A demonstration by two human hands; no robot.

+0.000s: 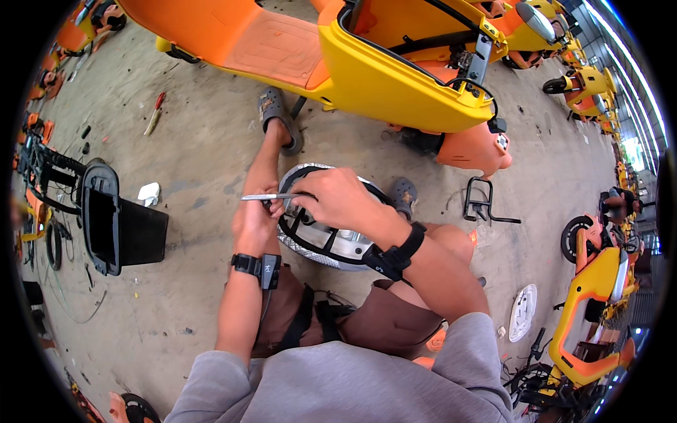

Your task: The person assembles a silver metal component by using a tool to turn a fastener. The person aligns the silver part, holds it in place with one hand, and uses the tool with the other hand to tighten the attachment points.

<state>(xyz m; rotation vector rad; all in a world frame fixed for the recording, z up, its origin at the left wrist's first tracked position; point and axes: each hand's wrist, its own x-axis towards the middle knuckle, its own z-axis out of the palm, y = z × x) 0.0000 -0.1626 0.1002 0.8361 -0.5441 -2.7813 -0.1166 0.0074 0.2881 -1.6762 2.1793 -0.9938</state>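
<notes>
A scooter seat (pixel 315 252) lies between my legs with its hollow underside up, showing a black frame inside a silvery rim. Above it my two hands meet. My right hand (pixel 337 199) is closed around the dark end of a slim silver metal tool (pixel 262 197), which points left across my left hand. My left hand (pixel 255 220) has its fingers pinched together just under the tool, by a small dark thing too hidden to name. Whether the left fingers also touch the tool does not show.
Ahead stands a yellow and orange scooter body (pixel 395 77). To the left is a black storage bin (pixel 141 229), and beyond it a red-handled tool (pixel 158 106) lies on the floor. A black metal rack (pixel 479 201) and a white oval panel (pixel 522 314) lie to the right.
</notes>
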